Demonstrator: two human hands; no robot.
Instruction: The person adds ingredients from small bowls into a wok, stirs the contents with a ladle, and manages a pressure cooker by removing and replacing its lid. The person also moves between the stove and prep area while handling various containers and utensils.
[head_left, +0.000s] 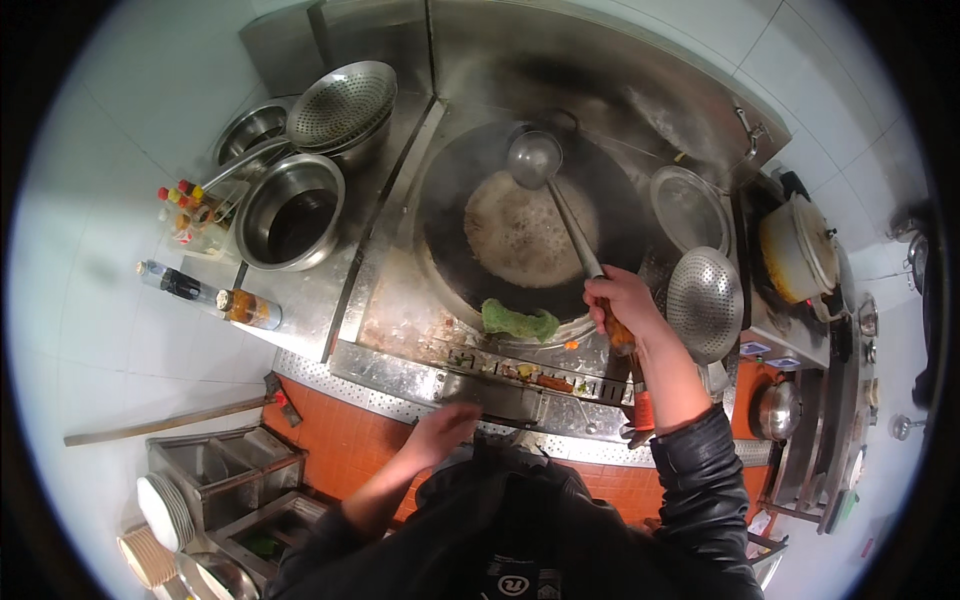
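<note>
My right hand (622, 300) is closed around the handle of a metal ladle (535, 159), whose bowl is over the far side of a large dark wok (450, 247). Bubbling, cloudy liquid (525, 232) lies in the wok, and steam rises from it. A green cloth or scouring pad (519, 321) rests on the wok's near rim. My left hand (446, 429) is in front of my body near the stove's front edge; it appears to hold nothing, its fingers close together and blurred.
Left stand a steel bowl (330, 232), a perforated strainer (341, 105) and bottles (251, 309). Right of the wok are a perforated skimmer (705, 300), a round mesh strainer (690, 210) and a lidded pot (795, 247). Food scraps (555, 383) lie along the slotted drain.
</note>
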